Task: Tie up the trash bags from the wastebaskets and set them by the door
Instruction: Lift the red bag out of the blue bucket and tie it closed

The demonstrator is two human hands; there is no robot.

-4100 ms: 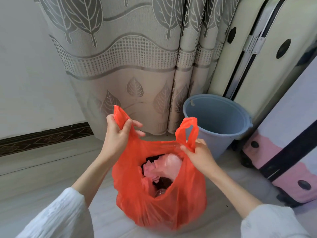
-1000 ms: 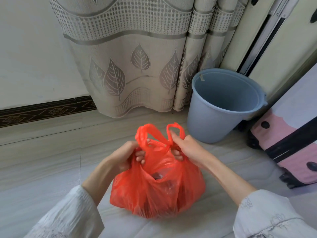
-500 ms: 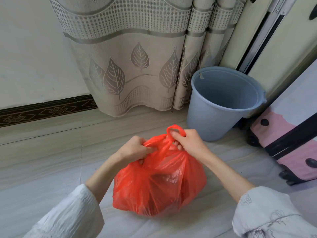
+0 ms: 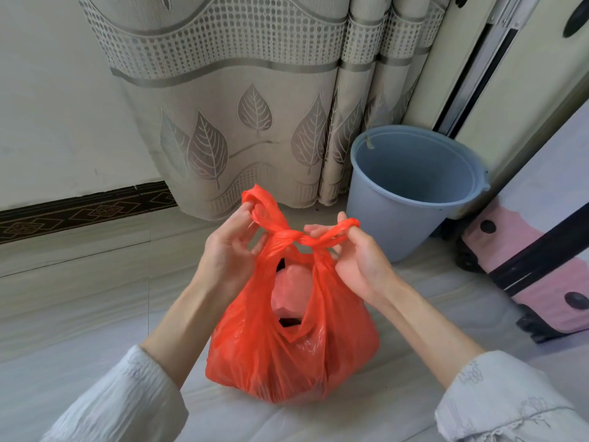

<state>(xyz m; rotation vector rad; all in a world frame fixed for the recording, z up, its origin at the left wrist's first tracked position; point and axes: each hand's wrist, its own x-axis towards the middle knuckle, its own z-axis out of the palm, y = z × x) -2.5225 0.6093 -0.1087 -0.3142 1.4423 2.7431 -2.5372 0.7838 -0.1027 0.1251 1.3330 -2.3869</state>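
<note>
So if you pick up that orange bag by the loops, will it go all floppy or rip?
Probably floppy: the orange bag is thin, crinkled film that sags around its lumpy contents. It likely feels light, since soft pink wrapping shows through the gap. The handle loops look stretched thin where the left hand and right hand pull, so sharp yanks might tear them.

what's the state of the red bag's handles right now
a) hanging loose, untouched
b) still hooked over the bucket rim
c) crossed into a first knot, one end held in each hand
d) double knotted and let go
c: the two handles of the red bag meet in a twisted knot above its opening, with the left hand pinching one end and the right hand pulling the other, while the blue bucket stands apart behind.
</note>
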